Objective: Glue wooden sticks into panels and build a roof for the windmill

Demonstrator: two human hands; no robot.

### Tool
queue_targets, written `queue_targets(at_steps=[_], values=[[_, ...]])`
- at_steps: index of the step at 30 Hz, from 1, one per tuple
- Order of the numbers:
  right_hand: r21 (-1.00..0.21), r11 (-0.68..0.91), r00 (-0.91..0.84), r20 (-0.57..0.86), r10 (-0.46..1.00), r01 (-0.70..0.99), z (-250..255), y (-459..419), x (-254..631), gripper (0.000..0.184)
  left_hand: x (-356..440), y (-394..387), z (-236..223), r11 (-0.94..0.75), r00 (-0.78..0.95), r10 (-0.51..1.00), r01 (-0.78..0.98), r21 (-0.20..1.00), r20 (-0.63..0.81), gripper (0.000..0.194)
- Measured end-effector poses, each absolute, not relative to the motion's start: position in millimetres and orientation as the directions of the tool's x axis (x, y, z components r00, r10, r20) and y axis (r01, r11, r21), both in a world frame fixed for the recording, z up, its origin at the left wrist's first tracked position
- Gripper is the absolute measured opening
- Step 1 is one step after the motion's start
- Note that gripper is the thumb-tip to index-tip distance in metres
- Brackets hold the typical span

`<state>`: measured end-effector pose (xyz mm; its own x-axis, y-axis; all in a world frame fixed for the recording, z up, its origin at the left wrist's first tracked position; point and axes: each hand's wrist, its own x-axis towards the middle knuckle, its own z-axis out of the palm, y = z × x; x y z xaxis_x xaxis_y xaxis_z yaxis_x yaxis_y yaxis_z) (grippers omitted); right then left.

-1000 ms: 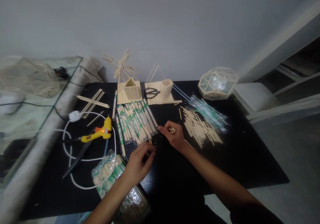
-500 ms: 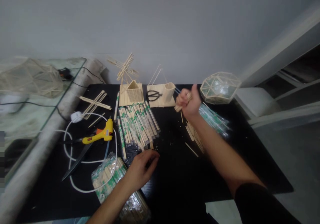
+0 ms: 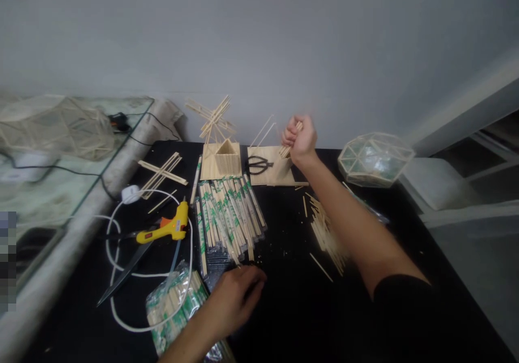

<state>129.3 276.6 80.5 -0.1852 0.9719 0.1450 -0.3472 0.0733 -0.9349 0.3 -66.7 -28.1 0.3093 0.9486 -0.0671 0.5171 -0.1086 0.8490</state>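
My right hand (image 3: pixel 300 138) is closed around a small bundle of wooden sticks (image 3: pixel 285 151), held upright at a tilt. The bundle's lower ends are right over a round stick cup (image 3: pixel 283 169) on a flat wooden base (image 3: pixel 259 176); whether they reach inside I cannot tell. Black-handled scissors (image 3: pixel 259 164) lie on that base, left of the cup. My left hand (image 3: pixel 235 298) rests low at the near end of paper-wrapped chopsticks (image 3: pixel 227 211), thumb apart from the bent fingers, with nothing seen in it. Loose sticks (image 3: pixel 324 233) lie beside my right forearm.
A yellow glue gun (image 3: pixel 164 228) with a looped white cable lies at left. Beyond the wrapped chopsticks stands a stick windmill model (image 3: pixel 227 160). A plastic pack of chopsticks (image 3: pixel 174 309) lies near my left wrist. Faceted stick frames (image 3: pixel 375 160) stand at right and far left.
My right hand has moved up and away from me with the stick bundle, to over the round cup. The left hand stays in nearly the same place; the view has shifted slightly.
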Motion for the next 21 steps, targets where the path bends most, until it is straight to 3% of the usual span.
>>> queue_targets(at_steps=[8,21], values=[[-0.906,-0.004,-0.242,0.109,0.964,-0.422,80,269,104,0.051,0,-67,-30,-0.109,0.342,0.934,0.547,0.830,-0.102,0.018],[-0.902,-0.055,-0.406,0.138,0.903,-0.428,90,261,-13,0.051,4,-68,-34,-0.120,0.341,0.932,0.603,0.789,-0.119,0.017]])
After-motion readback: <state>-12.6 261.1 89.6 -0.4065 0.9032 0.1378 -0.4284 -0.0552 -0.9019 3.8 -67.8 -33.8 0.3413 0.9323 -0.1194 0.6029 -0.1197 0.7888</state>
